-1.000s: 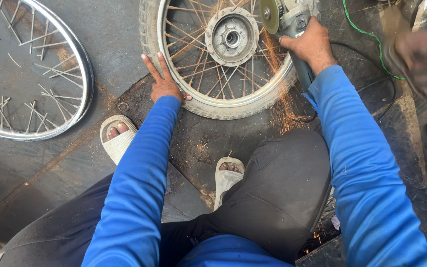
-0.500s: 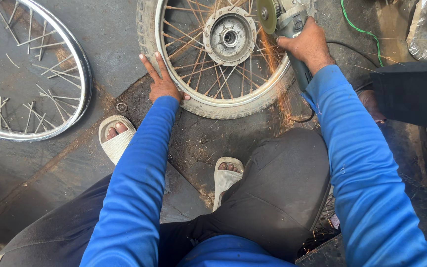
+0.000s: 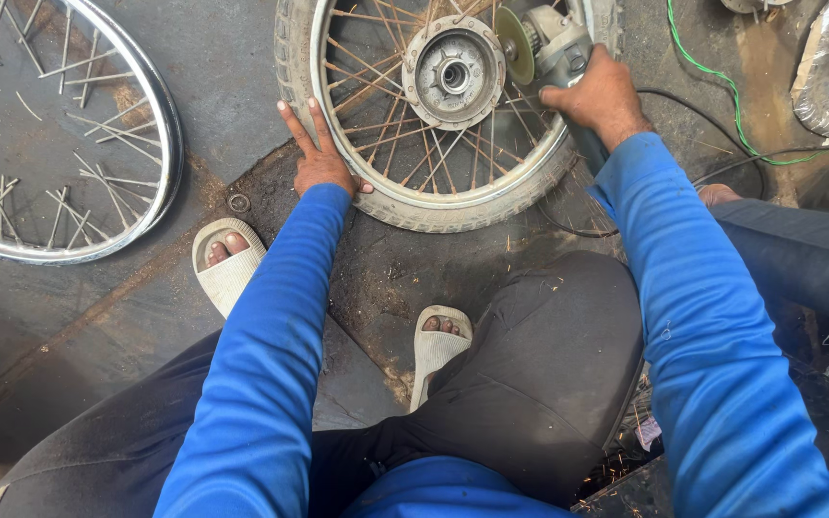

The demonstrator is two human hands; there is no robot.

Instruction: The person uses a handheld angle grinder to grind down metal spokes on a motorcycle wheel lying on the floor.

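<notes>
Wheel: the tyred spoked wheel [image 3: 434, 192] lies flat on the floor at 12 o'clock from you.
Left hand [image 3: 319, 163]: spread flat, pressing the tyre at 9 o'clock.
Right hand [image 3: 602, 96]: clenched round the grinder [image 3: 554, 48], disc among the spokes beside the hub [image 3: 453, 72].
Progress: judged midway; most spokes intact.
Containers: none visible.
Spare rim [image 3: 59, 134]: bare, at 10 o'clock.

Soft, even daylight, faint shadows, sharp focus, slight wide-angle bending at the edges, mild sheen on the chrome rim [image 3: 160, 134].
</notes>
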